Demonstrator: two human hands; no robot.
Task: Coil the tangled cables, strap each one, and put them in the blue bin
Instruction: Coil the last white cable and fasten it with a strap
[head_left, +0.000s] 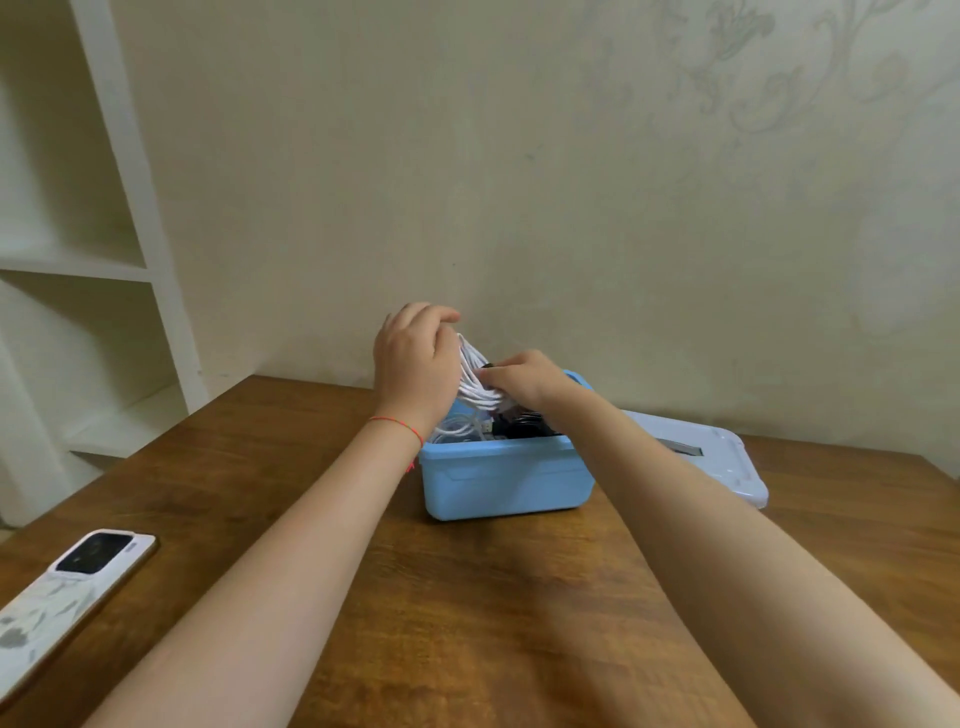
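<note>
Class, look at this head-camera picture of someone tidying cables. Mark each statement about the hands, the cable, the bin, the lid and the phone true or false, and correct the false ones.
1. Both hands hold a coiled white cable above the blue bin. True: the left hand and the right hand both grip it.
2. The bin holds nothing. False: white and dark cables already lie inside.
3. The bin's lid is closed on top of it. False: the pale lid lies on the wooden table, to the right of the bin.
4. A phone lies face down at the table's left edge. True: its camera block shows.
5. A red string bracelet is on the right wrist. False: it is on the left wrist.
</note>
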